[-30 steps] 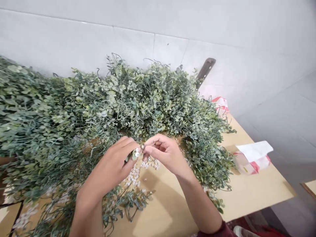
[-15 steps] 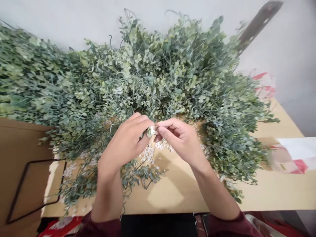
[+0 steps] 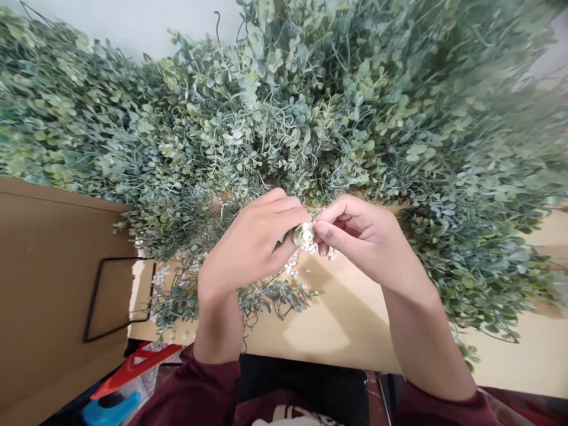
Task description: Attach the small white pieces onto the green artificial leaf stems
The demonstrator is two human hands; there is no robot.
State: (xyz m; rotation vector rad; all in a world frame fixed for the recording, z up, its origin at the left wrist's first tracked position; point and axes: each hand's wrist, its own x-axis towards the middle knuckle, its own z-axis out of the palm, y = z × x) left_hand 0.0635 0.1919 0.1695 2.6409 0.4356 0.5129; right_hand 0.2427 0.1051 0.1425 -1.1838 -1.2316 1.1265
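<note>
Foliage (image 3: 284,118) lies on the surface (image 3: 355,331), spreading behind and right. Beads (image 3: 293,266) lie on the surface, before the foliage. Cardboard (image 3: 53,266) lies left of the surface, with a wire frame (image 3: 93,300) on it.

Foliage (image 3: 284,112): grey-green, paler green leaves mixed throughout. Beads (image 3: 295,266): white. My sleeves (image 3: 190,384): maroon. Surface (image 3: 337,337): plain pale tan.
</note>
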